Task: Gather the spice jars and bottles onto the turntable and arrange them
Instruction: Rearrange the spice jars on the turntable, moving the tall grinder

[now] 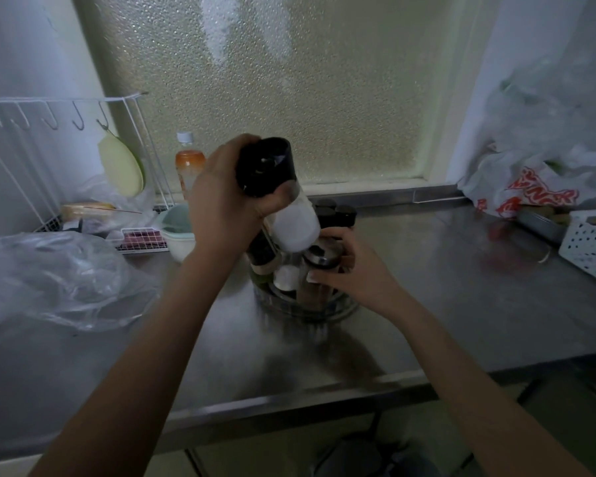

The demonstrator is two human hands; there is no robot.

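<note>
A clear round turntable [338, 309] sits mid-counter and holds several spice jars. My left hand [221, 197] grips a tall grinder [283, 197] with a black top and white contents, tilted above the turntable. My right hand [355, 270] is closed around a metal-lidded jar [320, 256] with brown spice that stands on the turntable's near right side. A small jar with white contents [284, 277] stands beside it. Black-capped jars [338, 213] stand at the turntable's far side, partly hidden by the grinder.
A bottle with an orange label [188, 163] stands at the back by the frosted window. A white wire rack [66, 139], bowls [178, 232] and a clear plastic bag [55, 280] fill the left. Shopping bags [530, 187] and a white perforated basket [592, 246] sit right.
</note>
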